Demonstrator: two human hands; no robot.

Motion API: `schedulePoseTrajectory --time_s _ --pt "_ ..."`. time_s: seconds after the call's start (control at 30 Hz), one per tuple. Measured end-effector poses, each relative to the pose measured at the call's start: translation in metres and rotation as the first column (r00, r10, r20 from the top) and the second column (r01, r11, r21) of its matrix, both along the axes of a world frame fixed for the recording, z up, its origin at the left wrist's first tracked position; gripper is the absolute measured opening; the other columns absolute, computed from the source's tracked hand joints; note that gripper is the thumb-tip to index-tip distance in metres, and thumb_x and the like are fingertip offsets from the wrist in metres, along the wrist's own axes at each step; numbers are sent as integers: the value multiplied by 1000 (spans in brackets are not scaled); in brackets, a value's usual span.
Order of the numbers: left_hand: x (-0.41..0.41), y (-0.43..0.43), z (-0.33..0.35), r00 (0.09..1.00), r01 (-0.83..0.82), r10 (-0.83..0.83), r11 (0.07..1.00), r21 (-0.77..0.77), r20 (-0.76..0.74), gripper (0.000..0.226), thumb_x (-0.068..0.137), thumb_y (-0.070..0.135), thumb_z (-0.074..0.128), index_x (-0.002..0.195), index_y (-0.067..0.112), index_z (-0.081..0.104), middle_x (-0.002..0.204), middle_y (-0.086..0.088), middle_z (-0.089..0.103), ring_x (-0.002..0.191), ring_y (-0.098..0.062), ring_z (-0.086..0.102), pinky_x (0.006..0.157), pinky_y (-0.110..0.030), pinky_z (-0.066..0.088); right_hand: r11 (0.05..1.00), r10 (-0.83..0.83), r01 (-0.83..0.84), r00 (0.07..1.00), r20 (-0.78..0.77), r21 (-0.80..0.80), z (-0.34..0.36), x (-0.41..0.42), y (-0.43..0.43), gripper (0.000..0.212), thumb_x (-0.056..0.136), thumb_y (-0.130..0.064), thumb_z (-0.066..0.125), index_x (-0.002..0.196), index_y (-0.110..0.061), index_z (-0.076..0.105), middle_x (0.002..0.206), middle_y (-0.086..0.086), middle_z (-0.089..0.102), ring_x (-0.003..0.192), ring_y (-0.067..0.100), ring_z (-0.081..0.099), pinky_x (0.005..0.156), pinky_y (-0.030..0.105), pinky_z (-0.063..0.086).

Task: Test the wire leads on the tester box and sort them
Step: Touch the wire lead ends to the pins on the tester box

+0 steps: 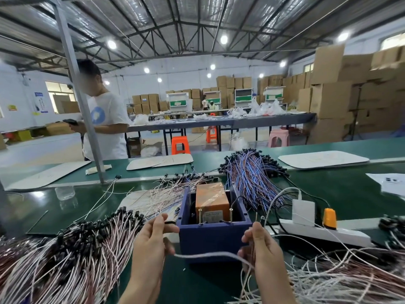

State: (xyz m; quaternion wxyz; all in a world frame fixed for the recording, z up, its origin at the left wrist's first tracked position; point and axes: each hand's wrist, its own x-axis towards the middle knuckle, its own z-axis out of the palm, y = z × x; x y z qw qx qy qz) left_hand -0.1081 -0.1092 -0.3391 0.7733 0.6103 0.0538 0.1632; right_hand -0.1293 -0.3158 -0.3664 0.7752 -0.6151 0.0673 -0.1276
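Just in front of the blue tester box [213, 236], both hands work one pale wire lead [206, 256] that sags between them; the left hand [153, 235] pinches its end beside the box's left wall; the right hand [260, 244] curls round a small clutch of leads, one black-capped tip standing above the thumb; to test well, I judge, each bare end should meet its own brass post [200, 216] (two stand inside the front rim) squarely, without bridging; tested leads seem bound for the heaped pile [65, 249] at left
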Motion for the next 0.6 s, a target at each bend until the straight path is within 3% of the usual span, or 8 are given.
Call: schedulePoseTrajectory --time_s 0.17,0.33,0.47,0.6 --pt "-3 -7 -12 983 -162 140 968 193 123 16 103 28 50 104 17 60 72 -7 73 33 -10 37 32 -18 32 990 -78 77 997 7 117 -7 9 3 39 94 -40 53 91 -3 67 54 -4 58 37 15 50 35 26 42" --pt "3 -15 -10 960 -244 206 946 211 189 16 101 30 53 97 16 59 73 -5 71 38 -8 39 35 -19 34 990 -99 95 995 28 105 -11 13 1 27 104 -21 47 99 -10 70 62 -1 48 44 5 42 43 25 50" --pt "8 -24 -4 940 -294 239 931 218 244 16 96 24 59 88 11 60 63 -5 61 48 -8 52 43 -15 42 988 -141 145 987 78 -45 -8 8 1 27 104 -31 47 104 -28 74 69 3 49 47 8 42 43 23 42" --pt "7 -32 -11 932 -312 243 916 254 268 13 96 22 61 89 12 60 76 -4 61 57 -1 52 53 -12 43 951 -235 261 958 164 -164 -5 1 2 26 91 -52 49 102 -45 72 60 -8 58 52 7 43 52 20 35"
